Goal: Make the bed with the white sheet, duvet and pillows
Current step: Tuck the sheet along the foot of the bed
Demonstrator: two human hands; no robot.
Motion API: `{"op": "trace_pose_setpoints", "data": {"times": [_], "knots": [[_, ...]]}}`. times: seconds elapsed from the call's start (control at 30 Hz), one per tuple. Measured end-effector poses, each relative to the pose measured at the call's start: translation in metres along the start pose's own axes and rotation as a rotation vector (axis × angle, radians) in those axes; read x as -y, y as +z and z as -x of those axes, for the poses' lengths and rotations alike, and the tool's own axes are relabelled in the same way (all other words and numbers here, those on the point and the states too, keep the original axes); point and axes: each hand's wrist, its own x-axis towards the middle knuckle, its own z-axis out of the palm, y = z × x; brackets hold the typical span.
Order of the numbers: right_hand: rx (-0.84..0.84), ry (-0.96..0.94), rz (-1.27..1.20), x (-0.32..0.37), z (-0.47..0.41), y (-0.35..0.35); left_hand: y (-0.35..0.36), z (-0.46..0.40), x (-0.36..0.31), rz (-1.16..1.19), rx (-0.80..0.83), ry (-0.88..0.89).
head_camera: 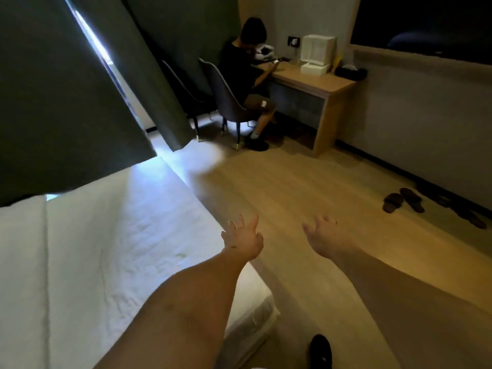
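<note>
As both arms reached forward from the bottom of the frame, the scene read as follows.

Left hand: the left hand (243, 239) hung at lower centre, over the bed's right edge; its grip was apart, fingers spread, clamped on nothing.

Right hand: the right hand (326, 237) was just right of centre, above bare floor; fingers loosely spread, grip apart, nothing in it.

Bed: the bed (111, 249) filled the lower left of the frame, its near corner at bottom centre beneath the left forearm.

White sheet: the white sheet (138, 222) lay over the mattress top, mostly flat with light wrinkles, lit bluish toward the curtain.

Folded layer: a second white layer (21, 275) lay along the far left of the frame, its edge a straight line down the bed; whether duvet or sheet could not be told.

Curtains: dark green curtains (53, 89) hung at upper left, with a bright slit of daylight between 2 panels.

Counter: a wooden counter (319, 83) stood at upper centre against the wall, carrying a white boxy object (316, 53).

Seated person: a person in dark clothes (245, 73) sat on a dark chair (226, 97) at the counter.

Floor: the pale wood floor (306, 187) held 2 dark slippers (403, 199) at the right, near the wall.

Shoe: 1 black shoe (320, 351) showed at the bottom edge, right of the bed corner.
</note>
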Motion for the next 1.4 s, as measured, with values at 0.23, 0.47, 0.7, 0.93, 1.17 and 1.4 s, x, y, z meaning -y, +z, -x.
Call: {"op": "trace_pose_setpoints", "data": {"times": [0.23,0.47,0.7,0.93,1.17,1.4], "knots": [[0.051,-0.233,0.204,-0.012,-0.148,-0.060,-0.027,-0.084,-0.021,-0.009,-0.088,-0.293],[0.082,-0.533,0.253,0.065,-0.262,-0.072,-0.039,-0.169,-0.027,-0.004,-0.085,-0.449],[0.139,-0.685,0.322,0.189,-0.391,-0.080,-0.064,-0.304,-0.005,0.119,-0.159,-0.576],[0.178,-0.961,0.276,0.371,-0.500,-0.115,-0.143,-0.429,0.077,0.212,-0.208,-0.745],[0.311,-0.991,0.312,0.481,-0.617,-0.091,-0.209,-0.532,0.146,0.270,-0.249,-0.891],[0.379,-1.143,0.340,0.615,-0.749,-0.057,-0.254,-0.694,0.217,0.305,-0.328,-0.974]]}}
